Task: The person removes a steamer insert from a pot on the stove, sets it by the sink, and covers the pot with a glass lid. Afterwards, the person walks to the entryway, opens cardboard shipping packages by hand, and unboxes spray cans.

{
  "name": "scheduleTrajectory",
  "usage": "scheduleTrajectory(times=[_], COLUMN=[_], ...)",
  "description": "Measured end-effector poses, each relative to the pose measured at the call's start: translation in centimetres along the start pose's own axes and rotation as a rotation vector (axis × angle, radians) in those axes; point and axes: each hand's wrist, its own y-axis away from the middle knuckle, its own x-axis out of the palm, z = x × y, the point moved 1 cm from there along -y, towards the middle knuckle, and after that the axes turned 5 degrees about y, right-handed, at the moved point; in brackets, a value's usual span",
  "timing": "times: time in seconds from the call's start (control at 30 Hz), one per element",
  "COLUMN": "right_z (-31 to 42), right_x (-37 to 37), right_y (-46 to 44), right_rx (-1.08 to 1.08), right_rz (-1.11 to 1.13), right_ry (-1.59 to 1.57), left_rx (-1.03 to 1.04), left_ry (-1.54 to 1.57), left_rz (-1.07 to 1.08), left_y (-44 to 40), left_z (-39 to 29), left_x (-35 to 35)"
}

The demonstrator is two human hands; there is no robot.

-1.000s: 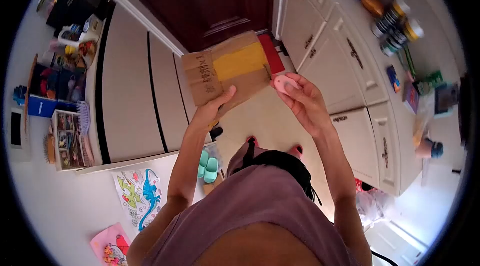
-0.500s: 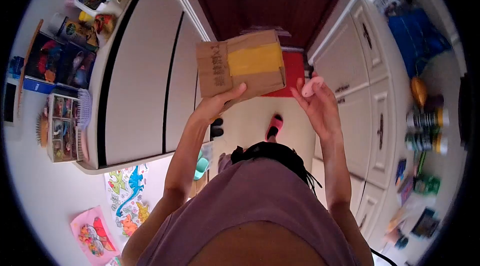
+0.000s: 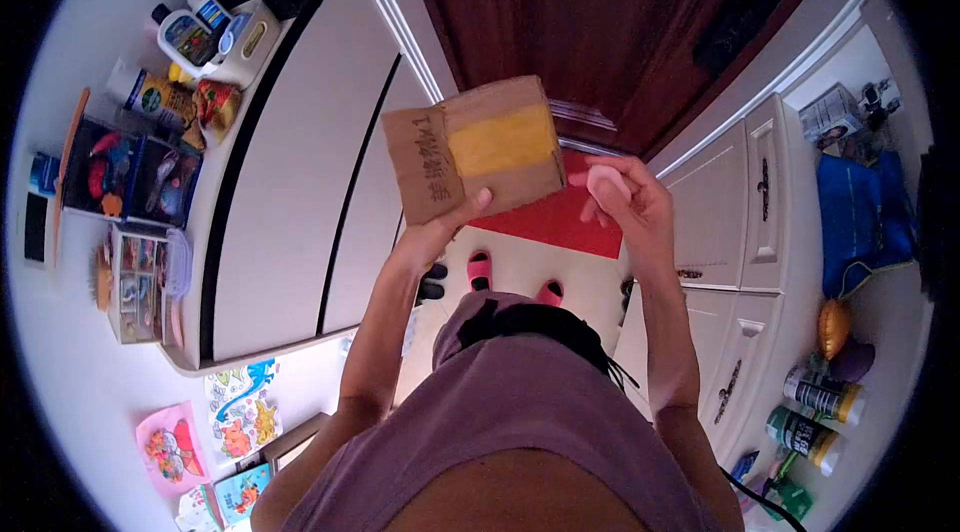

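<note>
A brown cardboard box (image 3: 415, 157) with yellow tape and dark handwritten marks is held tilted in front of me. My left hand (image 3: 440, 227) grips it from its near edge, thumb on the top face and the other fingers hidden beneath. Just right of the box, my right hand (image 3: 640, 207) is closed around a small pink rounded object (image 3: 607, 184); its exact kind cannot be made out. Thumb and fingers press on the pink object, apart from the box.
On the left, a pale cabinet (image 3: 290, 162) carries bottles, a blue organizer (image 3: 130, 172) and a small drawer box (image 3: 140, 282). Right, a white cabinet (image 3: 715, 202) stands beside a blue bag (image 3: 865, 222). A red mat (image 3: 570, 227) lies before a dark door (image 3: 600, 32).
My view has turned and moved forward, and both feet in pink slippers now show. My right hand has turned, with its fingers closer around the pink object. The left keeps hold of the box.
</note>
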Motion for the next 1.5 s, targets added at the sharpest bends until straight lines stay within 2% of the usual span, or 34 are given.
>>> scheduleTrajectory(times=[0.07,0.17,0.3,0.37,0.47,0.6,1.03,1.1,1.2,1.27,1.37,1.43,1.5], right_z=[0.4,1.2,1.5,2.2,2.9,2.8,2.6,2.9,2.6,1.9,1.0,0.8,0.5], right_x=[1.0,1.9,2.6,3.0,3.9,4.2,4.8,5.0,5.7,6.1,6.5,6.8,7.1], right_y=[-1.1,-3.2,-5.8,-6.9,-8.3,-9.9,-10.5,-10.4,-10.4,-10.1,-9.4,-8.8,-8.0], right_rx=[-0.046,-0.081,-0.19,-0.292,-0.293,-0.348,-0.364,-0.273,-0.252,-0.278,-0.304,-0.306,-0.19], right_rz=[-0.052,-0.118,-0.286,-0.366,-0.452,-0.538,-0.562,-0.533,-0.524,-0.508,-0.49,-0.488,-0.432], right_ry=[0.04,0.018,0.289,0.593,0.723,0.887,0.917,0.969,0.965,0.996,1.052,1.076,1.183], left_rx=[-0.036,0.032,-0.025,0.136,0.221,0.207,0.292,0.288,0.253,0.382,0.312,0.366,0.42], left_ry=[-0.01,0.021,-0.057,-0.151,-0.155,-0.195,-0.269,-0.286,-0.269,-0.227,-0.16,-0.14,-0.125], left_rz=[0.009,0.052,0.101,0.028,0.097,0.16,0.204,0.206,0.141,0.024,0.004,-0.038,-0.077], left_y=[-1.1,-3.1,-4.8,-4.3,-5.4,-6.1,-6.1,-5.9,-5.6,-5.9,-5.8,-5.9,-5.8], left_z=[-0.2,-1.0,-1.8,-3.9,-3.5,-3.5,-3.7,-3.6,-3.1,-2.3,-2.8,-2.3,-2.6], left_x=[-0.4,-0.6,-1.1,0.1,0.2,0.3,-0.1,-0.1,0.3,0.4,0.6,0.5,0.4])
